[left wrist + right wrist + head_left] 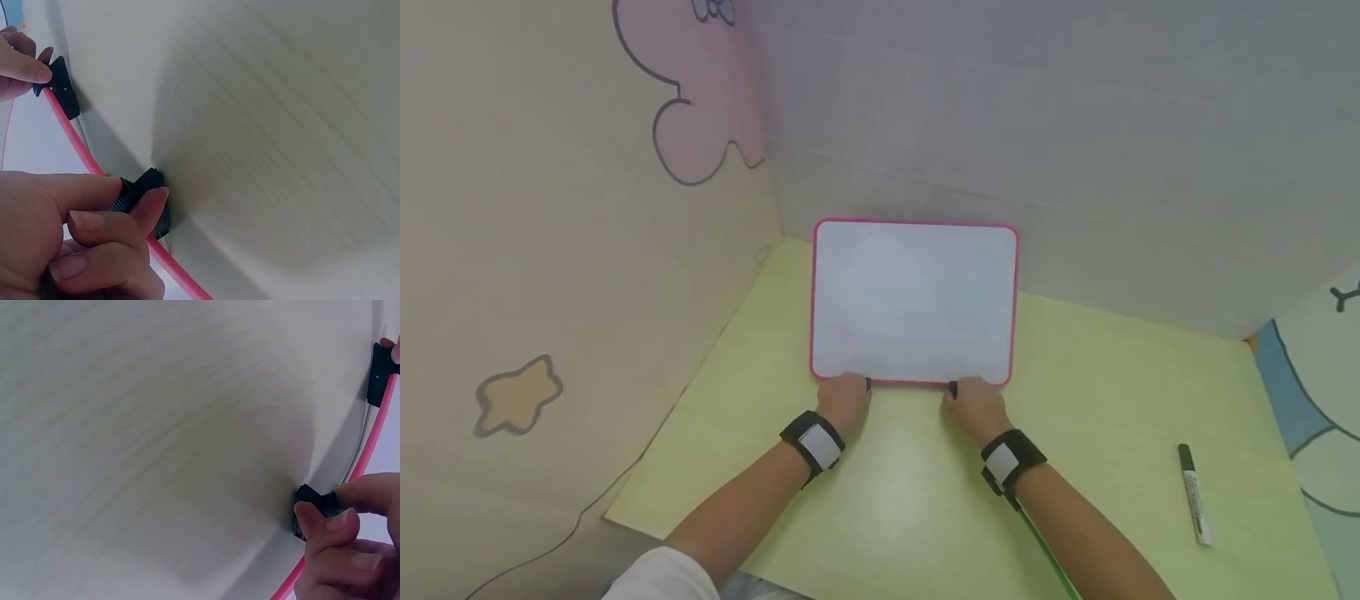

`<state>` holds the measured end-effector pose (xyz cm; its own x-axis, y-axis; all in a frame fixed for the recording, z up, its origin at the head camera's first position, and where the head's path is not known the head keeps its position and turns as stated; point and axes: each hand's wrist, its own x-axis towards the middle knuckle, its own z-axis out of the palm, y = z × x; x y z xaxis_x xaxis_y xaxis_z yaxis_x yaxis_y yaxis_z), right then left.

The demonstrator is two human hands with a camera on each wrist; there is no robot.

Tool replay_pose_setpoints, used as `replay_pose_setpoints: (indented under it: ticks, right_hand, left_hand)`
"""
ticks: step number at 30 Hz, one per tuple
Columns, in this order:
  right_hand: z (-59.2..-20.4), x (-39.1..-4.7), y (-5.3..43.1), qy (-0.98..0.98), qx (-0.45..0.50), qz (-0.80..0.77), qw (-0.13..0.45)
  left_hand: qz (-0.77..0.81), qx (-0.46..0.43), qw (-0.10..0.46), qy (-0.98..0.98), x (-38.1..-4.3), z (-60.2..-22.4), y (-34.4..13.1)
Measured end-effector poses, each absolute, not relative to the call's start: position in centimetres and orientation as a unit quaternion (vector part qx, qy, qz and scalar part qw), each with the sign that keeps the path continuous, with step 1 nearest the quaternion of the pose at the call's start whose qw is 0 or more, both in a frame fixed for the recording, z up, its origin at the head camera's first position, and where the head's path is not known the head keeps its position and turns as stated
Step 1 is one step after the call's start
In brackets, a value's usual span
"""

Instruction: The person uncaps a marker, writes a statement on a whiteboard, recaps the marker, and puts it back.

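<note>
A whiteboard (915, 300) with a pink frame stands near the back wall, its bare white face toward me. Two black clip-like feet sit on its bottom edge. My left hand (845, 404) pinches the left black foot (148, 182) between thumb and finger, as the left wrist view shows up close. At the other foot (310, 495), my right hand (981, 408) has the same pinch. A thin metal wire (359, 450) runs between the feet along the pink frame. Both hands are low over the table, knuckles up.
On the right of the yellow-green table (880, 533) lies a marker (1195, 496) with a black cap. Walls with cartoon drawings close in the back and left. A thin dark cord (578, 521) trails at the left. Each wrist wears a black strap.
</note>
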<state>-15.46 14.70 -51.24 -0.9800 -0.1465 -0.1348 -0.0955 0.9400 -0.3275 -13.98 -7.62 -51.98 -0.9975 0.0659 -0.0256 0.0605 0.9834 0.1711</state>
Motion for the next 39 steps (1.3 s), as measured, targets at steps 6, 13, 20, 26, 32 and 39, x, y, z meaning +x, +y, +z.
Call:
replay_pose_setpoints:
  ticks: [6,13,20,26,32,39]
  right_hand:
    - [-51.2,-14.0,15.2,0.981,-0.053,-0.169,0.075]
    - [-51.8,-12.6,16.4,0.981,-0.041,-0.172,0.078]
    - [-51.5,-10.4,17.6,0.978,-0.037,-0.192,0.073]
    - [-51.4,-8.9,18.2,0.978,-0.034,-0.193,0.066]
    - [-51.5,-7.9,19.1,0.978,-0.023,-0.197,0.070]
    - [-51.2,-6.6,19.6,0.978,-0.021,-0.202,0.054]
  left_hand:
    - [0.086,0.054,0.031,0.994,-13.4,-51.1,-7.3]
    - [0.082,0.080,0.033,0.993,-12.6,-51.2,-6.7]
    - [0.077,0.105,0.044,0.990,-11.4,-50.9,-5.8]
    - [0.069,0.126,0.045,0.989,-10.9,-51.1,-5.4]
    - [0.084,0.128,0.077,0.985,-10.6,-50.8,-4.7]
    - [0.075,0.147,0.060,0.985,-10.1,-51.3,-4.0]
